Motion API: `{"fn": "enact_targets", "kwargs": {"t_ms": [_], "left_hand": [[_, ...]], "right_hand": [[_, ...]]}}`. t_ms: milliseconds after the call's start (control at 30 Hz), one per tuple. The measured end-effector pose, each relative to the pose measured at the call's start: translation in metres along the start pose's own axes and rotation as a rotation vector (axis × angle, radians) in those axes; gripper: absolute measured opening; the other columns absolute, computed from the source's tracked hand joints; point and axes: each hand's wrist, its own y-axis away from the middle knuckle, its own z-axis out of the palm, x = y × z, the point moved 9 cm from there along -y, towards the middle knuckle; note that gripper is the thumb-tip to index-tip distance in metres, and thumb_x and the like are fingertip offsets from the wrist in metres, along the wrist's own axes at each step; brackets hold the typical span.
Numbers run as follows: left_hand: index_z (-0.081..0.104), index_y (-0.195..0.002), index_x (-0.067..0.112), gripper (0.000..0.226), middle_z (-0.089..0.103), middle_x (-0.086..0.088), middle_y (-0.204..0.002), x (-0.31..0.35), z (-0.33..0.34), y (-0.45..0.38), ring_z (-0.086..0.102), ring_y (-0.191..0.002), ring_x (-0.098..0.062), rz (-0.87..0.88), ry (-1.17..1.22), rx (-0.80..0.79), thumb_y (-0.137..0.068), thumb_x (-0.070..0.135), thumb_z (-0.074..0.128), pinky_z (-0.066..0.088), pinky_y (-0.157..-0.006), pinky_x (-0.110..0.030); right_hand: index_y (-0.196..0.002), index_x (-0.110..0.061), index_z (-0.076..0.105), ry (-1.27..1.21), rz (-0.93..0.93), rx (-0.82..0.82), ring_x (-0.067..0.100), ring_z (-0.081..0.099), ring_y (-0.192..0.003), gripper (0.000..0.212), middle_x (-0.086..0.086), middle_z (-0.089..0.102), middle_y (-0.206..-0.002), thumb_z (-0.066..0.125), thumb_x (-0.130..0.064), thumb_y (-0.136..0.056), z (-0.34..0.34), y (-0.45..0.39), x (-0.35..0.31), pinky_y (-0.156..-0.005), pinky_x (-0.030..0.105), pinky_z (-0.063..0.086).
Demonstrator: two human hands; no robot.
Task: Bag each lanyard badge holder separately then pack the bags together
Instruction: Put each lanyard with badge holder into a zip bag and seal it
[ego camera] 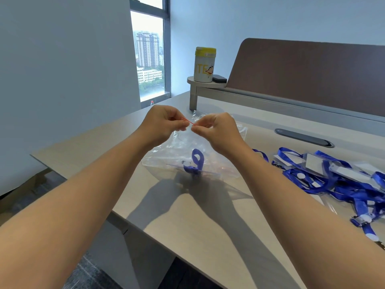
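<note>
Hands raised over table: left hand (164, 124), right hand (216, 130) fingers pinching clear bag's (187, 151) red strip (188, 121).

Bag (177, 151) on table (204, 222), lanyard pile (337, 180) to its right, canister (204, 64) behind on shelf (206, 84)

The right forearm (291, 195) hides part of the clear bag (166, 151) and the near end of the lanyard pile (341, 184), which the right edge cuts off, while the fingertips (183, 127) cover the ends of the red strip (188, 121).
</note>
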Motion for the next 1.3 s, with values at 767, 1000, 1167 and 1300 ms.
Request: {"fn": "enact_targets", "kwargs": {"t_ms": [767,1000,1167,1300], "left_hand": [[0.068,-0.099,-0.003,0.019,0.059,-0.005,-0.085,-0.001,-0.004,-0.002,0.054,-0.079,-0.018,0.042,-0.018,0.125,-0.086,0.009,0.059,0.044,-0.067,-0.016],[0.067,-0.102,-0.005,0.022,0.067,-0.02,-0.102,-0.026,-0.026,0.008,0.053,-0.084,-0.019,-0.068,0.103,0.368,-0.086,0.008,0.06,0.042,-0.081,-0.025],[0.066,-0.104,-0.004,0.023,0.066,-0.021,-0.106,-0.034,-0.029,0.015,0.051,-0.085,-0.018,-0.132,0.128,0.446,-0.088,0.011,0.057,0.042,-0.083,-0.025],[0.067,-0.103,-0.003,0.023,0.066,-0.018,-0.103,-0.036,-0.025,0.017,0.052,-0.085,-0.018,-0.144,0.145,0.435,-0.087,0.011,0.059,0.043,-0.084,-0.025]], "right_hand": [[-0.083,-0.02,0.053,0.097,0.028,-0.051,0.017,0.052,-0.084,0.006,-0.004,0.054,-0.084,0.053,-0.023,-0.088,0.009,-0.008,0.007,-0.094,0.049,0.045],[-0.085,-0.021,0.053,0.144,0.116,-0.107,0.017,0.051,-0.085,0.004,-0.007,0.054,-0.087,0.051,-0.023,-0.088,-0.003,0.011,0.049,-0.093,0.045,0.045],[-0.082,-0.017,0.051,0.159,0.131,-0.104,0.017,0.049,-0.08,0.008,-0.008,0.05,-0.073,0.051,-0.02,-0.089,-0.017,0.025,0.07,-0.071,0.03,0.04],[-0.087,-0.009,0.057,0.147,0.12,-0.095,0.015,0.046,-0.072,0.009,-0.003,0.05,-0.072,0.051,-0.015,-0.09,-0.026,0.032,0.079,-0.063,0.025,0.036]]}}
